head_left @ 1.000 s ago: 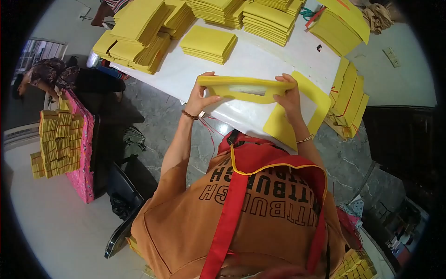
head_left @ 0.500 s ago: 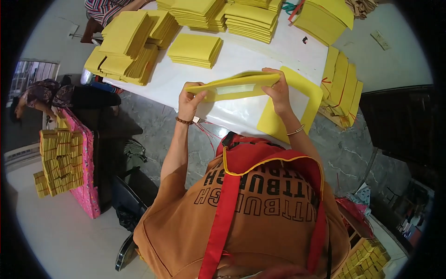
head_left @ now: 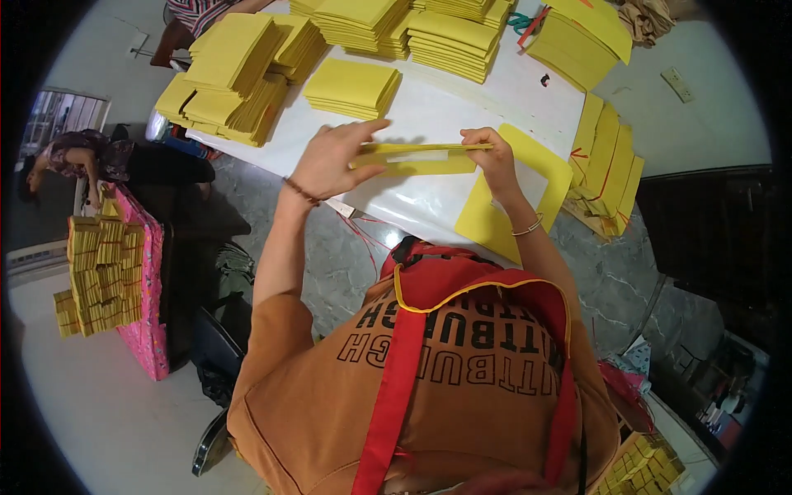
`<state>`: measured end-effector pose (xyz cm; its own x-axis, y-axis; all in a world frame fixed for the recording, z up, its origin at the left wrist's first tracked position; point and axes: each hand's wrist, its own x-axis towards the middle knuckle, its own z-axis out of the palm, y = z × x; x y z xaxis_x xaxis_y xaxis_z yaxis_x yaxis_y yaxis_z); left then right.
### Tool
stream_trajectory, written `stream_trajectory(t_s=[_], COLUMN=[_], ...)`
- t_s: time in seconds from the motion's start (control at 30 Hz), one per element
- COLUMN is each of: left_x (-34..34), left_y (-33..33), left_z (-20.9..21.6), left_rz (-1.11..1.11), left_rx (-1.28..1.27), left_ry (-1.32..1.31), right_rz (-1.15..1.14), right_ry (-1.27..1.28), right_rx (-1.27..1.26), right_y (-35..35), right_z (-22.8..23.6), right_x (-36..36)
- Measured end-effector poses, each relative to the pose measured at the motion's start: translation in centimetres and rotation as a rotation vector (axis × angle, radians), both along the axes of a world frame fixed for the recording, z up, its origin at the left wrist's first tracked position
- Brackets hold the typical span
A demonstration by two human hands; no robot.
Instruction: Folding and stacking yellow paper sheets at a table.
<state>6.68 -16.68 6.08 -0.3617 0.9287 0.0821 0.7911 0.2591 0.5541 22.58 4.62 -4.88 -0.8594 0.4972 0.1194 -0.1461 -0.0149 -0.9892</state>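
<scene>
A thin bundle of folded yellow paper, seen nearly edge-on, is raised over the white table. My right hand pinches its right end between thumb and fingers. Around the left end, my left hand has its thumb and fingers spread apart; whether it touches the paper I cannot tell. Below the bundle shows a lower yellow strip with a pale patch. A larger yellow sheet lies flat by my right wrist, part of it under a whitish sheet. Just beyond my hands rests a short stack of folded yellow paper.
Taller yellow stacks fill the table's far left and far side. Green-handled scissors lie far right. Tied yellow bundles stand beside the right edge. At left, a person bends over a pink-covered table piled with bundles.
My left hand has loosened from the bundle's left end, its fingers now spread. The bundle has tipped to a thinner, edge-on view, with my right hand still on it.
</scene>
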Motion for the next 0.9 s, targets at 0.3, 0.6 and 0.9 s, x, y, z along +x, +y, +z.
stream_trajectory(t_s=[0.3, 0.6, 0.9], left_x=[1.9, -1.3, -1.1], left_y=[5.4, 3.3, 2.3], left_z=[-3.3, -0.7, -9.1], left_rz=[-0.196, 0.047, 0.176], left_rx=[-0.132, 0.176, 0.6], left_ry=[0.371, -0.222, -1.038], right_rz=[0.045, -0.319, 0.115], right_ry=[-0.011, 0.043, -0.113], right_rx=[0.161, 0.006, -0.234], right_y=[-0.5, -0.6, -1.5], right_z=[1.7, 0.5, 1.0], right_x=[0.2, 0.0, -0.6])
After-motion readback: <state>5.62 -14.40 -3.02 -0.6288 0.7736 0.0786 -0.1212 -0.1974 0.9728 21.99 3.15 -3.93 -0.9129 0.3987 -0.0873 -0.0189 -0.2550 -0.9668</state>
